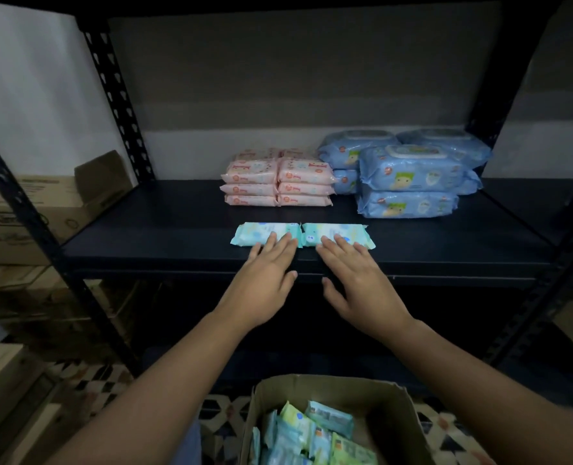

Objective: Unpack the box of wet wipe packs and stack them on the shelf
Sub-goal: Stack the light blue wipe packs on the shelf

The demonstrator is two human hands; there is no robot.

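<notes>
So we've got two teal wet wipe packs lying flat, end to end and touching, near the front edge of the dark shelf. Our left hand is flat with straight fingers resting on the left teal pack, and our right hand is the same deal on the right teal pack: fingers straight and slightly spread, thumbs out to the side down by the shelf edge, nothing pinched or gripped.

Behind the teal packs, further back on the shelf, sits a pink stack, two columns side by side with three packs showing in each front column and more behind. Just right of the pink stack are the bigger blue packs with lids, piled two high, one pile out front and more behind it.

Below the shelf, closest to us, the open cardboard box is on the patterned tile floor, with more teal and green packs jumbled inside it. Left of the shelf, past the black slotted upright, there are brown cartons stacked up; the print on them is too blurry to read.
</notes>
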